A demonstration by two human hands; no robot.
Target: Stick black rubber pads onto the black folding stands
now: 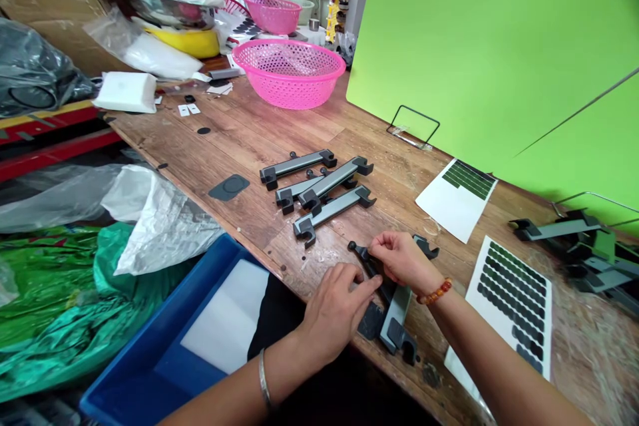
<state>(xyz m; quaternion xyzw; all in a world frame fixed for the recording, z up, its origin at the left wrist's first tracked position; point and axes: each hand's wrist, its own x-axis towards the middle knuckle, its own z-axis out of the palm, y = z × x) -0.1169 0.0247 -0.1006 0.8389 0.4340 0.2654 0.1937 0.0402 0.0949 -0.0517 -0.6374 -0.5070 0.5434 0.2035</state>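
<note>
A grey-and-black clamp holder with hooked ends lies at the table's near edge, under both hands. Its black arm ends in a small ball. My left hand is closed on the arm from the near side, its index finger pressed along it. My right hand pinches at the arm close to the ball; whatever its fingertips hold is hidden. Left of the hands lie several similar clamp holders, two of them overlapping. To the right is a sheet of black stickers, partly behind my right forearm.
Another sticker sheet lies before the green board. More holders sit far right. A pink basket stands at the back. Below the table's left edge are a blue bin and plastic bags.
</note>
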